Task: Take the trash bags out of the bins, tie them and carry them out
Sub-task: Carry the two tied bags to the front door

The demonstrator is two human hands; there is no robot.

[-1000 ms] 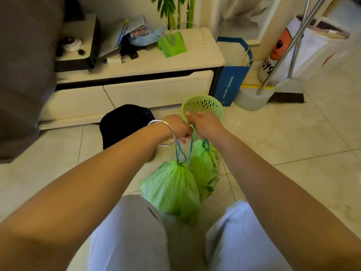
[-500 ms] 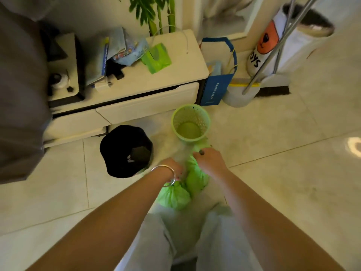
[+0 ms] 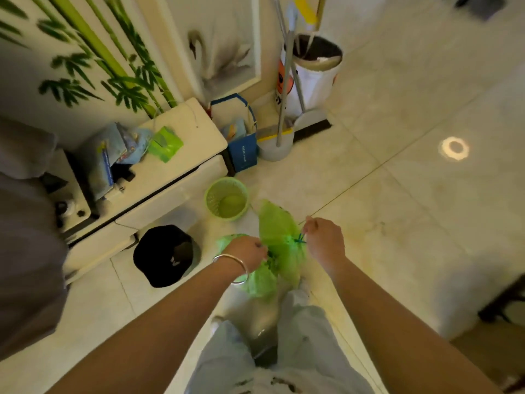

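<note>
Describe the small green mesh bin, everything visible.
The small green bin is a round, light-green basket that looks like plastic, with perforated mesh walls and a solid bottom. It stands upright on the tiled floor, close to the white cabinet. It holds no bag, and neither hand touches it.

Glossy cream tiled floor (image 3: 397,194), green mesh bin (image 3: 226,199) and black bin (image 3: 166,255) standing on it near a low white cabinet (image 3: 159,194), blue bag (image 3: 243,152), dustpan (image 3: 279,146) and white printed bin (image 3: 315,78) along the wall
</note>
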